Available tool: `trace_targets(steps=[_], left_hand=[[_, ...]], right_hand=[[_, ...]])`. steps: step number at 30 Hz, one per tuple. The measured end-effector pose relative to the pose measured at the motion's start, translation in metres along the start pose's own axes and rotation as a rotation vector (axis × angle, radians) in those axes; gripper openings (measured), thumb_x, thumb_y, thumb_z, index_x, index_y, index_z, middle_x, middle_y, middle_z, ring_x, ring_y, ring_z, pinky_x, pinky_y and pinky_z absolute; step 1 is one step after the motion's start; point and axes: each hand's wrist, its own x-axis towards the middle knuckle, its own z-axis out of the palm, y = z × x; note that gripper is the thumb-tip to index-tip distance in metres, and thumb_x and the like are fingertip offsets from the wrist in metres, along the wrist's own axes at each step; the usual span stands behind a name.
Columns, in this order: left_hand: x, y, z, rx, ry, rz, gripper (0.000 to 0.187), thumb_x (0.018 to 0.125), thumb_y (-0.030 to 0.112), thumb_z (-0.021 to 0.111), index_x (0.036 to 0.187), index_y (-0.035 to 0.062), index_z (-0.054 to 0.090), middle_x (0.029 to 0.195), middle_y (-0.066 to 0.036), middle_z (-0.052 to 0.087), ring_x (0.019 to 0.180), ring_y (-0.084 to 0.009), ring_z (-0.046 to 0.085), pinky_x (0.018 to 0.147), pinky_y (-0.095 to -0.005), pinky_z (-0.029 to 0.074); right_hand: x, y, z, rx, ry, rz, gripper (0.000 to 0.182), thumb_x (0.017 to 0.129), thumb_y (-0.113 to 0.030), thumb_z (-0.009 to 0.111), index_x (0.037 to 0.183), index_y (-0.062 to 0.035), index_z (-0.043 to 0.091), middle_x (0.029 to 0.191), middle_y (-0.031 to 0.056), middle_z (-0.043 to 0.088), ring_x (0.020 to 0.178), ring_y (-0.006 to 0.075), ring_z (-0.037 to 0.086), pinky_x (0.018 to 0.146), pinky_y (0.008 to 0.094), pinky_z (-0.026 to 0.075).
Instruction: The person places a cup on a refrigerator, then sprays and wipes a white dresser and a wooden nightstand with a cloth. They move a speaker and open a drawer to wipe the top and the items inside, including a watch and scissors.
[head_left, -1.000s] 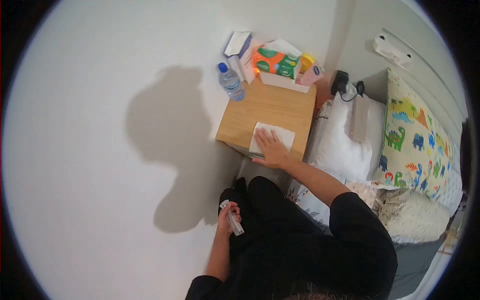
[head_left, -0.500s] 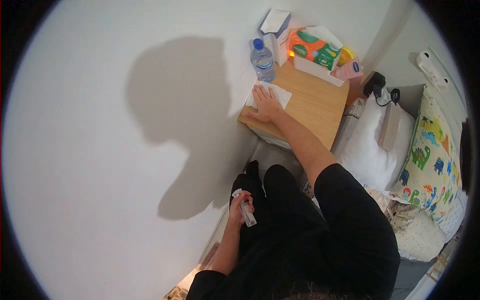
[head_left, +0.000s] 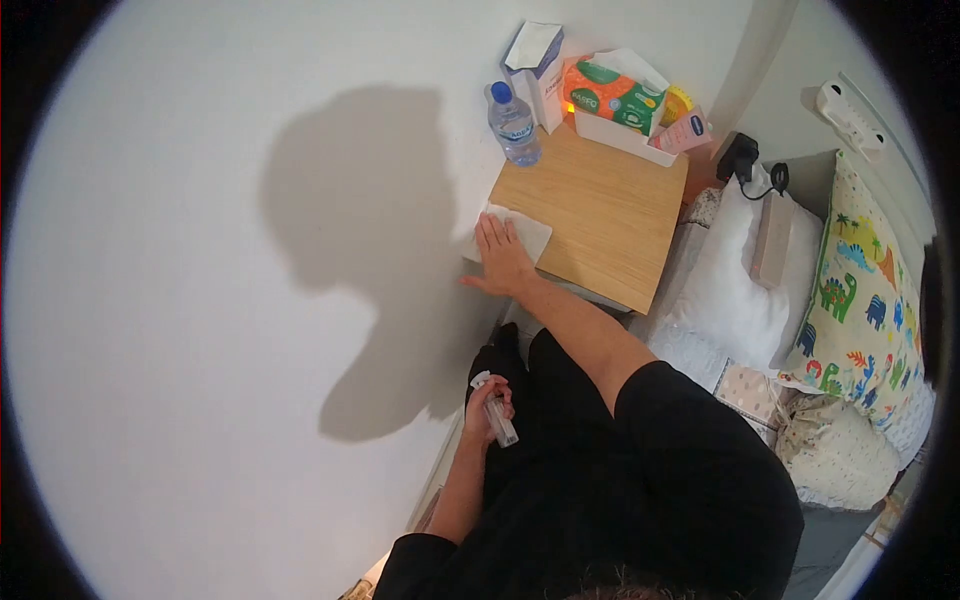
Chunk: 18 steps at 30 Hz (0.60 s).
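My right hand [head_left: 505, 260] lies flat, fingers spread, on a white tissue [head_left: 530, 236] at the near left corner of a small wooden-topped table [head_left: 605, 210]. Part of the tissue is under the palm, and the thumb sticks out past the table's edge. Low by my left knee, my left hand [head_left: 488, 408] is wrapped around a small clear spray bottle [head_left: 502, 424] with a white spray head. The bottle is tilted, and the fingers cover its middle.
At the table's back stand a water bottle [head_left: 515, 130] with a blue cap, a tall box [head_left: 537, 75], a tissue pack [head_left: 612, 95] in a white holder and a pink tube [head_left: 682, 133]. A wall borders the left; a bed with a dinosaur pillow [head_left: 850, 300] is at right.
My right hand has slid with the tissue toward the table's near left corner, away from the water bottle. My left hand still holds the spray bottle in nearly the same place.
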Motion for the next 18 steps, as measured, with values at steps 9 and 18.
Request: trace_targets(steps=[9,18], left_hand=[[-0.005,-0.006,-0.003,0.045,-0.006,0.020,0.028,0.098,0.038,0.057,0.101,0.0106,0.062,0.075,-0.005,0.060,0.051,-0.0165,0.054,0.050,-0.0313,0.044],[-0.008,-0.006,-0.007,0.018,0.002,0.071,0.027,0.098,0.037,0.056,0.100,0.0106,0.063,0.073,-0.005,0.061,0.049,-0.0168,0.052,0.048,-0.0307,0.042]], right_hand=[[-0.065,0.041,-0.002,0.046,0.029,-0.224,0.095,0.092,-0.065,0.048,0.152,0.0049,0.025,0.161,0.0179,0.024,0.151,0.0308,0.019,0.123,0.0486,0.014],[-0.232,0.124,-0.054,0.027,0.038,0.048,0.088,0.091,-0.052,0.059,0.151,0.0043,0.027,0.161,0.0192,0.025,0.149,0.0336,0.022,0.121,0.0489,0.019]])
